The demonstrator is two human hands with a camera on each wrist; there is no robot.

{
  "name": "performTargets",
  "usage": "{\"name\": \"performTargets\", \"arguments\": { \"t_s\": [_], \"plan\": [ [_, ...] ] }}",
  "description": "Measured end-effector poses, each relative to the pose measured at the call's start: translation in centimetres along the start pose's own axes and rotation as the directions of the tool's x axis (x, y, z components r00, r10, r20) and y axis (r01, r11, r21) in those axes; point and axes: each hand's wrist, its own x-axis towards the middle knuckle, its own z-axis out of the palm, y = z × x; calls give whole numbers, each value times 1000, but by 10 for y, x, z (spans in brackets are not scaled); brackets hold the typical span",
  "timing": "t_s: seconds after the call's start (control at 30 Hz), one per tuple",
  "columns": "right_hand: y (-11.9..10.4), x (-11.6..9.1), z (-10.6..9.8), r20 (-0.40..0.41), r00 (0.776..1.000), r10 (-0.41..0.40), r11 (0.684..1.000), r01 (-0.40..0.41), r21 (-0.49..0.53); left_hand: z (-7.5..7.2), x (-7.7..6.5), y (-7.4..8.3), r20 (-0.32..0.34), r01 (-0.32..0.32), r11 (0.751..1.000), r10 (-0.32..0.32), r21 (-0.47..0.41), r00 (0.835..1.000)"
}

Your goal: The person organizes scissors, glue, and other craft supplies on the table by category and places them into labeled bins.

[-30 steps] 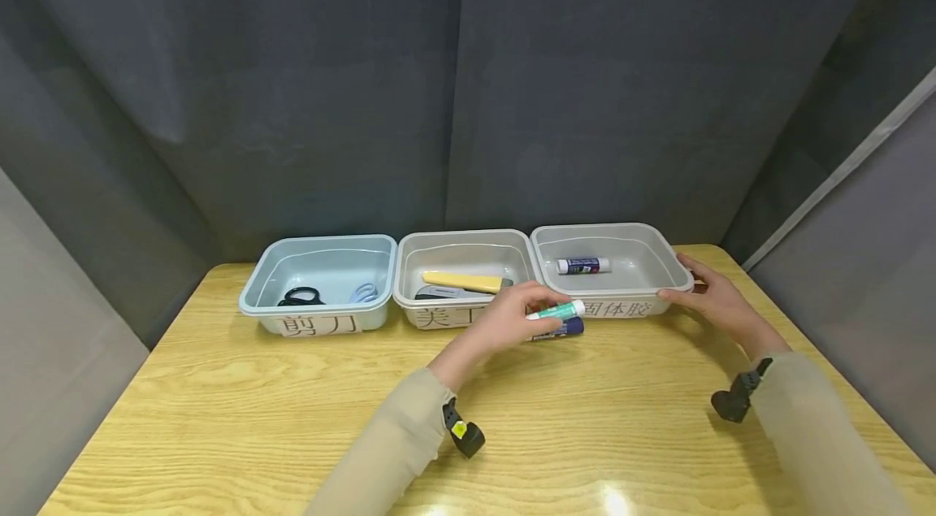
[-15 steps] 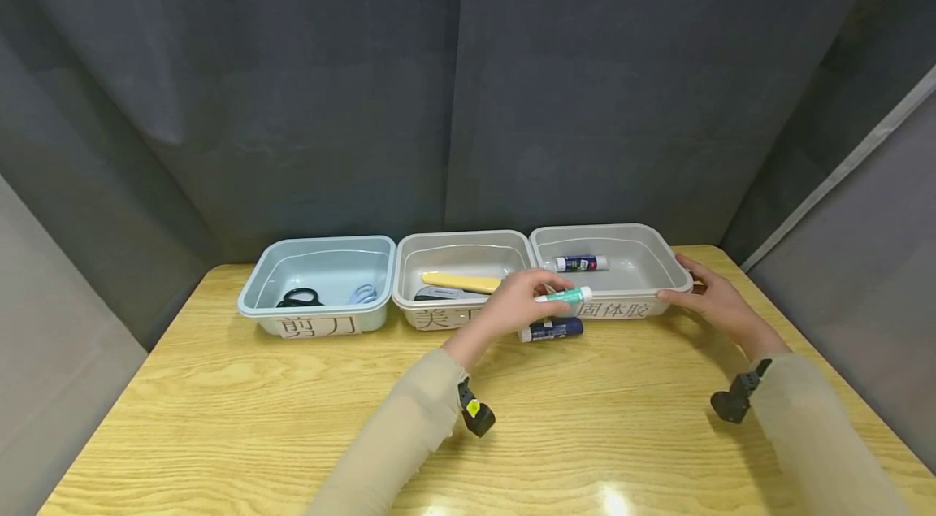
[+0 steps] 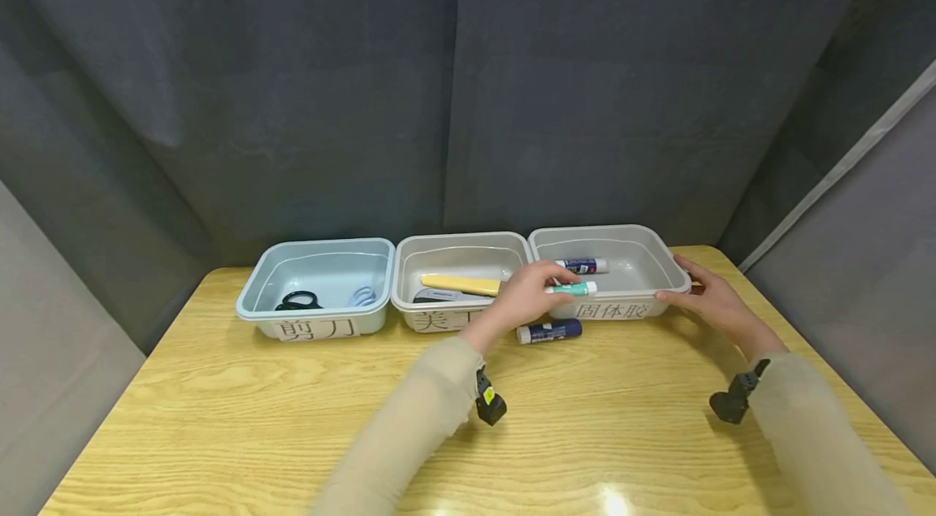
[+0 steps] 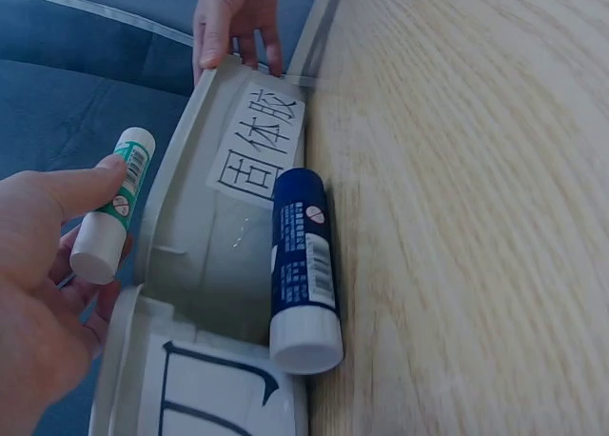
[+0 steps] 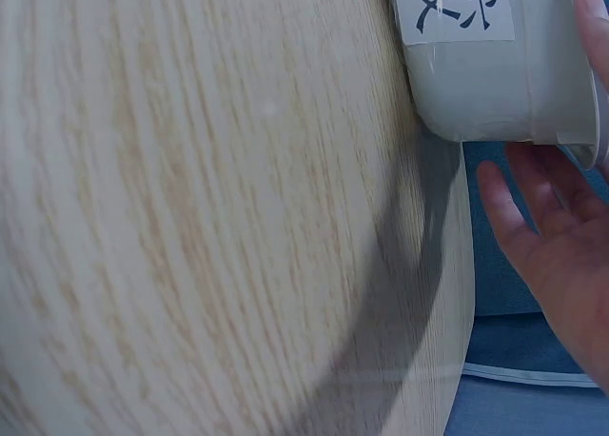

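My left hand (image 3: 528,292) pinches a green-and-white glue stick (image 3: 574,288) between thumb and fingers, over the front rim of the right-hand grey bin (image 3: 634,264). In the left wrist view the thumb lies along the green label of this glue stick (image 4: 119,203). A dark-blue glue stick (image 3: 550,331) with a white end lies on the table just in front of the bins. Another blue-and-white glue stick (image 3: 585,266) lies inside the right-hand bin. My right hand (image 3: 708,301) grips that bin's right front corner, thumb on the rim and fingers down the side.
A middle grey bin (image 3: 468,240) holds a yellow utility knife (image 3: 462,284) and a grey one. At left, a light-blue bin (image 3: 322,244) contains black-handled (image 3: 298,300) and pale-blue-handled scissors (image 3: 361,297). The bins stand side by side before a dark curtain (image 3: 329,93).
My left hand has moved right and slightly up with the green glue stick, from above the blue one on the table to the right-hand bin's front rim. My right hand stays put.
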Motion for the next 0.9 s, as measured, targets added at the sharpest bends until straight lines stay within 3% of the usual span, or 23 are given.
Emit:
{"name": "performTargets", "arguments": {
  "t_s": [0.43, 0.7, 0.9],
  "plan": [
    [-2, 0, 1, 5, 1000, 13, 1000, -13, 8, 16, 17, 3, -61, 16, 998, -12, 53, 998],
    [-1, 1, 2, -20, 1000, 9, 1000, -9, 6, 20, 21, 5, -98, 75, 997, -74, 14, 992],
    [0, 1, 2, -7, 1000, -9, 1000, 9, 25, 22, 26, 4, -110, 77, 997, -76, 4, 991]
  ]
}}
